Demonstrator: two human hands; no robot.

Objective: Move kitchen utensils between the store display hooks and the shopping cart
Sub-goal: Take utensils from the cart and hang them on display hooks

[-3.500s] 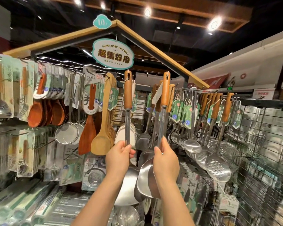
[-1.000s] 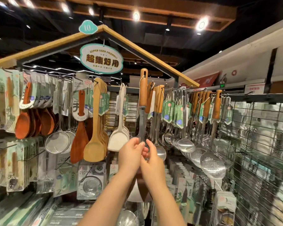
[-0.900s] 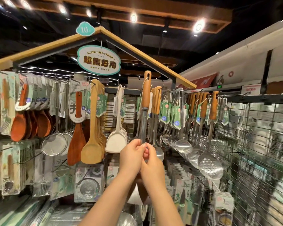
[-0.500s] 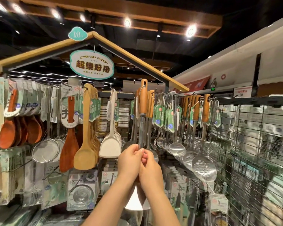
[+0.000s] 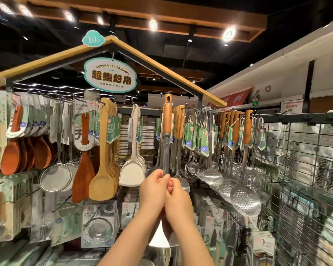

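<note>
I hold a steel spatula with a wooden handle upright in front of the display. My left hand and my right hand both grip its metal shaft, pressed close together. The handle's top with its hang hole stands level with the hooks, just left of a row of like spatulas. The spatula's blade shows below my wrists, partly hidden. No shopping cart is in view.
Hooks to the left carry white turners, pale wooden spatulas, a dark wooden spatula, strainers and wooden spoons. Steel ladles and skimmers hang at right. A wire grid panel flanks the right side.
Earlier each hand held its own spatula; now only one is held, gripped by both hands together. It has shifted right toward the spatula hooks, and the view has tilted upward.
</note>
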